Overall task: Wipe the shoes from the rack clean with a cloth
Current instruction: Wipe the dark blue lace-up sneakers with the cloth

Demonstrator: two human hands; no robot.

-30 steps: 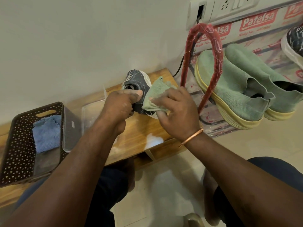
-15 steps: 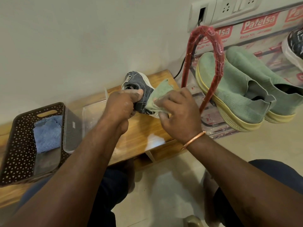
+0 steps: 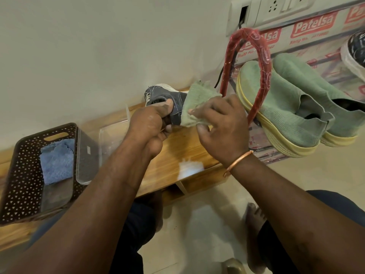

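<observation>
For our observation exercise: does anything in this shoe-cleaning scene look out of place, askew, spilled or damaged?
Little stands out. The green cloth in the right hand has a frayed top edge. A white patch on the wooden bench could be a spill or glare; I cannot tell.

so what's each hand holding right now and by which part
The left hand grips the dark grey shoe at its opening, thumb over the collar. The right hand holds the green cloth by its lower part, against the shoe's side.
</observation>
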